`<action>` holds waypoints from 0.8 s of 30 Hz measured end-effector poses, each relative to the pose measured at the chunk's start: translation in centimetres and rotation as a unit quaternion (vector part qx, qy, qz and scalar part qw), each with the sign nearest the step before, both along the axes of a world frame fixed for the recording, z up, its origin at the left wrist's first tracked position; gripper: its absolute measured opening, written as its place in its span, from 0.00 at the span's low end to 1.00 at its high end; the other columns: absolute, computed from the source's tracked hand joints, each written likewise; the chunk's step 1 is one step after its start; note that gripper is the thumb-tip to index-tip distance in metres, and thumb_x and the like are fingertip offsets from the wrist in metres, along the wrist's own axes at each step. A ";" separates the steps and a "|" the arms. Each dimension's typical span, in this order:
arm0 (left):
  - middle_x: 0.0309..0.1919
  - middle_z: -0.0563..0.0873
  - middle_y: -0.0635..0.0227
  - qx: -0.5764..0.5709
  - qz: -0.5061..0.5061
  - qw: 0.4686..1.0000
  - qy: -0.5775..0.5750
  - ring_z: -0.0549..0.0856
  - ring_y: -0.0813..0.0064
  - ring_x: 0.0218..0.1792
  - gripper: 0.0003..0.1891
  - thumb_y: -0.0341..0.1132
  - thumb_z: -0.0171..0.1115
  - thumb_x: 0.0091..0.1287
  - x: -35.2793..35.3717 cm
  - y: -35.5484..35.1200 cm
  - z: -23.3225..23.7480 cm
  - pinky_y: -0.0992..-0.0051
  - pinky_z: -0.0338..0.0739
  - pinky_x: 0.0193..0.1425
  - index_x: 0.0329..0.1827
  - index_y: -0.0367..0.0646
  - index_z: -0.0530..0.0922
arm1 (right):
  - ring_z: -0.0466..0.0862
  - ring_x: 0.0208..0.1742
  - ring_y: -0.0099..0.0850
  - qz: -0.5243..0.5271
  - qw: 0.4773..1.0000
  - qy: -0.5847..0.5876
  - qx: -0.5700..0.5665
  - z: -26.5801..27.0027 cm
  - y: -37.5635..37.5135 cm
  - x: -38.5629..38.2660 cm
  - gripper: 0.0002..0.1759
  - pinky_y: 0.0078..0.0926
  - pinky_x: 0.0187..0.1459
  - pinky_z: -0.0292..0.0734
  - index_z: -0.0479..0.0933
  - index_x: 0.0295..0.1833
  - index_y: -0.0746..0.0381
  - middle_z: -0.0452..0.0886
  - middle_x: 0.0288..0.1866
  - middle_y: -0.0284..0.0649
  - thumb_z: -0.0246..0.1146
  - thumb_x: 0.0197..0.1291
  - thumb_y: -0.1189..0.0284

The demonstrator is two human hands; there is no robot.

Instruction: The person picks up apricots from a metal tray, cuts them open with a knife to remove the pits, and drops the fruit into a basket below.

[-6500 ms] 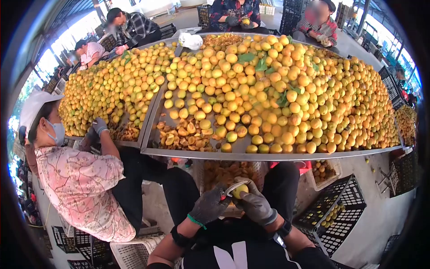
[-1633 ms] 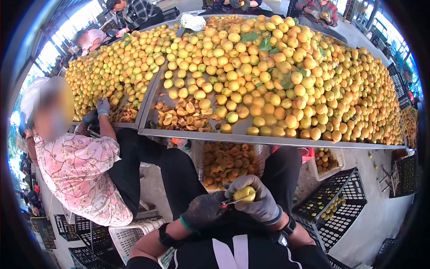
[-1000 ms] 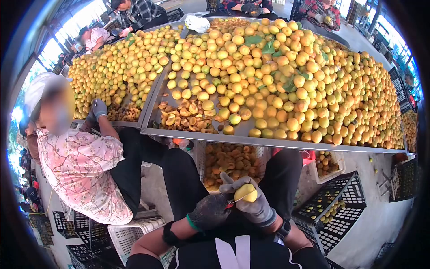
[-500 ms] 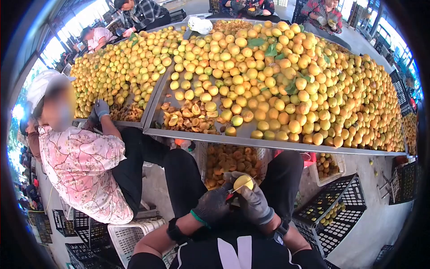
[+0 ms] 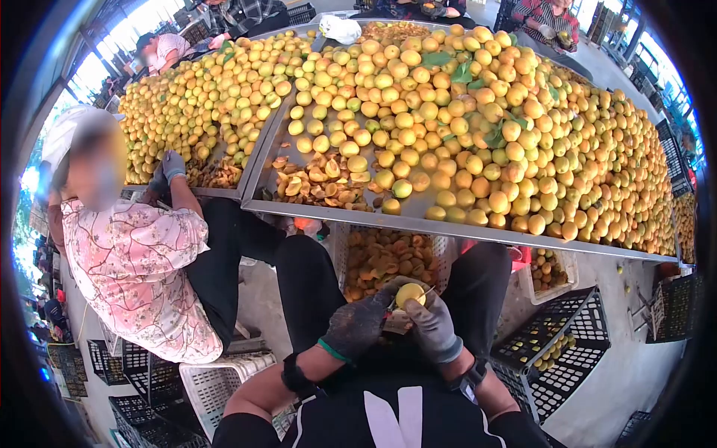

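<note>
Both of my hands wear grey gloves and meet above my lap. My right hand (image 5: 435, 327) is closed round a yellow apricot (image 5: 411, 296). My left hand (image 5: 355, 325), in the darker glove, is shut on a small knife whose thin blade (image 5: 428, 290) shows beside the fruit. Most of its handle is hidden in my fingers. Just beyond my hands, between my knees, a light crate (image 5: 340, 263) holds many halved apricots (image 5: 390, 257).
A metal table (image 5: 448, 233) ahead carries heaped whole apricots (image 5: 478, 112) and a pile of split pieces (image 5: 317, 181). A co-worker in a pink floral top (image 5: 138, 276) sits at my left. Black crates (image 5: 560, 351) stand on the right; a white crate (image 5: 216, 392) is lower left.
The view has tilted and shifted slightly. The apricot has turned in my right hand, and less of the knife blade shows. Both hands keep their hold.
</note>
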State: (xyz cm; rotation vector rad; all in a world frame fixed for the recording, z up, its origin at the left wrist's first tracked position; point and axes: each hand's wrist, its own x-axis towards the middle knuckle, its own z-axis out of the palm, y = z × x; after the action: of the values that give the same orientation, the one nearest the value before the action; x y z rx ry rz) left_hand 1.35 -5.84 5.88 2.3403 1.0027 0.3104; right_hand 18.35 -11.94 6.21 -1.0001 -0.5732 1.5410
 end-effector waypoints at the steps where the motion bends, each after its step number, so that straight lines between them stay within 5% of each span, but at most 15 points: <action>1: 0.44 0.85 0.52 0.015 -0.005 1.000 0.006 0.86 0.53 0.40 0.27 0.34 0.57 0.64 -0.1 -0.1 -0.3 0.58 0.81 0.41 0.68 0.47 0.68 | 0.77 0.59 0.29 0.000 1.000 0.000 -0.001 0.4 0.0 -0.1 0.30 0.28 0.65 0.68 0.67 0.66 0.66 0.78 0.57 0.40 0.61 0.67 0.58; 6: 0.42 0.85 0.49 -0.070 0.016 0.997 -0.020 0.86 0.50 0.40 0.26 0.34 0.55 0.65 0.9 0.2 -0.3 0.55 0.80 0.41 0.69 0.47 0.67 | 0.77 0.58 0.27 -0.063 0.993 0.096 0.009 0.4 0.0 -1.0 0.24 0.24 0.61 0.72 0.70 0.65 0.63 0.79 0.55 0.37 0.59 0.70 0.61; 11: 0.36 0.85 0.47 -0.154 0.015 0.988 0.007 0.86 0.49 0.38 0.30 0.33 0.58 0.65 1.6 0.8 0.0 0.56 0.82 0.41 0.71 0.46 0.63 | 0.77 0.57 0.26 -0.053 0.998 0.006 0.032 -1.3 0.1 0.5 0.25 0.24 0.61 0.72 0.70 0.65 0.63 0.78 0.55 0.37 0.60 0.69 0.61; 16: 0.36 0.85 0.47 -0.053 0.011 0.998 -0.027 0.87 0.49 0.36 0.26 0.33 0.59 0.64 1.9 0.4 2.1 0.54 0.81 0.39 0.67 0.46 0.68 | 0.77 0.57 0.26 -0.041 0.992 -0.105 0.059 0.4 0.5 0.5 0.23 0.24 0.61 0.71 0.70 0.64 0.63 0.78 0.55 0.37 0.60 0.69 0.62; 20: 0.39 0.85 0.49 -0.088 0.031 0.996 -0.009 0.87 0.51 0.38 0.27 0.32 0.59 0.63 1.3 0.6 1.8 0.55 0.81 0.39 0.68 0.46 0.68 | 0.78 0.55 0.27 -0.064 0.997 -0.009 0.034 0.1 0.3 -0.8 0.24 0.24 0.61 0.71 0.71 0.63 0.63 0.78 0.54 0.37 0.59 0.69 0.60; 21: 0.39 0.86 0.51 -0.017 0.019 0.999 -0.022 0.87 0.52 0.38 0.26 0.32 0.56 0.64 0.8 0.7 0.4 0.57 0.82 0.39 0.68 0.44 0.68 | 0.78 0.54 0.26 -0.070 0.995 0.066 -0.008 0.5 0.5 -1.0 0.24 0.24 0.60 0.71 0.71 0.63 0.63 0.78 0.54 0.36 0.59 0.69 0.59; 24: 0.39 0.86 0.53 0.097 0.017 0.995 -0.021 0.87 0.55 0.34 0.31 0.32 0.58 0.63 0.3 0.4 -0.9 0.60 0.81 0.35 0.72 0.46 0.64 | 0.79 0.48 0.24 -0.040 0.998 -0.014 -0.041 -0.4 0.2 -0.3 0.23 0.21 0.53 0.74 0.73 0.59 0.63 0.79 0.47 0.33 0.58 0.69 0.56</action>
State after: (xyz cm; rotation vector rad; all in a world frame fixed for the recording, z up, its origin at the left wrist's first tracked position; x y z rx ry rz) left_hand 1.68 -5.45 5.01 2.4803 1.0341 0.4876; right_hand 18.01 -11.72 5.80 -1.0961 -0.4876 1.4913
